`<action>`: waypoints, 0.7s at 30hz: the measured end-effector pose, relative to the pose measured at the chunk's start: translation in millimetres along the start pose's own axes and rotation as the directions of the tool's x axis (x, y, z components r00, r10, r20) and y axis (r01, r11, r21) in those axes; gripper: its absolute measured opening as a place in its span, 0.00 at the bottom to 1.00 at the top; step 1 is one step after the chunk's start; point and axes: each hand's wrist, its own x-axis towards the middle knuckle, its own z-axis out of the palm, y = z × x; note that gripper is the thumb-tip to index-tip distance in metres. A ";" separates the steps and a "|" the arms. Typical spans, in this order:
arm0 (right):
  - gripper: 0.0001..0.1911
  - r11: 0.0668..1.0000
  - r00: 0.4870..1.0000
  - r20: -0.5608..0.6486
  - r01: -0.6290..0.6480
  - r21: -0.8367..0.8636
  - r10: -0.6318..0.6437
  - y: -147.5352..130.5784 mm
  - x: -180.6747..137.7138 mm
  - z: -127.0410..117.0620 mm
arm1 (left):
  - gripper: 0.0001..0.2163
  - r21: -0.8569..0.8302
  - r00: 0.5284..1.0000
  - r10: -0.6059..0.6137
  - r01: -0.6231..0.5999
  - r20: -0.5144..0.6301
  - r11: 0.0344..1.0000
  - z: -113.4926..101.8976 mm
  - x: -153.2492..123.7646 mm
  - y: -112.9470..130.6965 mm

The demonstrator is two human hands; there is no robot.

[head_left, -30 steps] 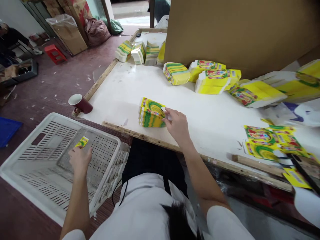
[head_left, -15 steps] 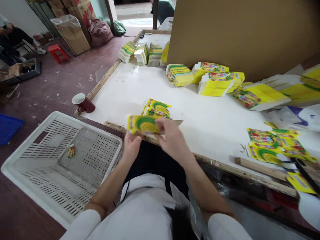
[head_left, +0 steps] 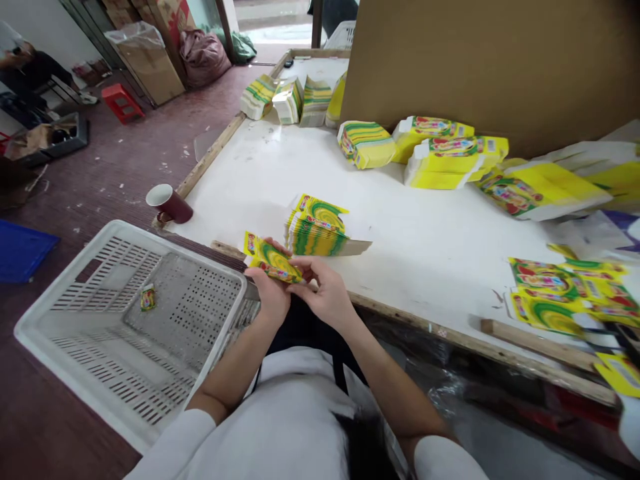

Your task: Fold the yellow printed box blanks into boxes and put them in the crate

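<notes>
Both my hands hold one flat yellow-and-green printed carton (head_left: 271,260) just in front of the table's wooden edge. My left hand (head_left: 273,297) grips it from below and my right hand (head_left: 325,293) pinches its right end. Right behind it, a stack of the same flat cartons (head_left: 316,228) lies on the white table (head_left: 415,227). A white slotted plastic crate (head_left: 125,327) stands on the floor at my left, with one small folded carton (head_left: 147,297) lying inside.
A dark red mug (head_left: 170,203) sits at the table's left corner. More carton bundles (head_left: 440,153) lie along the back beside a big cardboard sheet (head_left: 475,60). Loose flat cartons (head_left: 565,293) are spread at the right. Boxes, bags and a red stool (head_left: 120,101) stand on the floor beyond.
My left hand came out of the crate, leaving the small carton there. My right hand took a flat carton off the stack, and both hands now hold it lower, near the table edge.
</notes>
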 end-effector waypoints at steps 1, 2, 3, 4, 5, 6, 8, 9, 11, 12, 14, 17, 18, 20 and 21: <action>0.14 1.000 0.999 -0.044 0.016 -0.024 -0.017 1.2 2.2 -3.8 | 0.35 -0.001 0.999 -0.009 0.009 0.042 1.000 -4.2 -0.6 -3.4; 0.12 0.998 0.996 -0.082 0.030 -0.049 -0.034 2.0 3.9 -7.3 | 0.31 0.001 0.998 -0.008 0.008 0.068 1.000 -9.1 -0.8 -6.9; 0.10 0.996 0.993 -0.110 0.045 -0.076 -0.054 2.5 5.0 -10.3 | 0.27 0.012 0.997 0.001 -0.002 0.074 1.000 -14.6 -0.3 -9.9; 0.07 0.993 0.989 -0.126 0.063 -0.102 -0.076 2.5 5.5 -12.7 | 0.22 0.033 0.998 0.017 -0.019 0.060 0.999 -20.5 0.7 -11.8; 0.05 0.989 0.986 -0.133 0.082 -0.124 -0.098 2.4 5.4 -14.8 | 0.18 0.061 0.999 0.034 -0.036 0.036 0.997 -26.6 2.4 -11.9; 0.03 0.985 0.983 -0.136 0.101 -0.142 -0.121 2.1 4.8 -16.7 | 0.15 0.094 0.999 0.039 -0.042 0.026 0.995 -32.8 4.7 -9.6; 0.04 0.970 0.974 -0.146 0.144 -0.198 -0.174 1.3 2.7 -21.3 | 0.15 0.153 0.995 -0.010 -0.005 0.102 0.988 -44.8 10.4 3.8; 0.05 0.953 0.967 -0.145 0.170 -0.250 -0.211 0.9 1.5 -24.2 | 0.17 0.178 0.984 -0.044 0.013 0.175 0.984 -50.3 13.6 14.7; 0.10 0.885 0.945 -0.105 0.245 -0.397 -0.309 -0.2 -0.2 -30.9 | 0.29 0.246 0.936 -0.079 -0.008 0.344 0.969 -58.8 19.5 40.8; 0.11 0.834 0.931 -0.055 0.296 -0.465 -0.361 -0.8 -0.6 -33.8 | 0.36 0.298 0.907 -0.071 -0.061 0.415 0.952 -61.4 21.6 53.0; 0.12 0.738 0.892 0.103 0.424 -0.525 -0.440 -2.3 -0.8 -36.8 | 0.47 0.480 0.834 -0.115 -0.193 0.540 0.856 -62.5 23.0 69.1; 0.12 0.689 0.845 0.236 0.530 -0.494 -0.480 -2.5 -1.9 -31.3 | 0.43 0.696 0.774 -0.261 -0.298 0.577 0.654 -54.6 16.1 64.2; 0.13 0.694 0.847 0.204 0.521 -0.496 -0.491 -1.3 -3.5 -26.9 | 0.39 0.728 0.787 -0.279 -0.288 0.550 0.622 -50.6 12.2 56.7; 0.15 0.727 0.865 0.045 0.446 -0.522 -0.499 2.5 -9.4 -15.3 | 0.31 0.752 0.839 -0.257 -0.242 0.479 0.613 -43.3 4.3 39.8; 0.17 0.752 0.867 -0.051 0.399 -0.525 -0.496 4.6 -13.5 -8.9 | 0.30 0.749 0.868 -0.223 -0.222 0.443 0.624 -40.8 1.1 32.3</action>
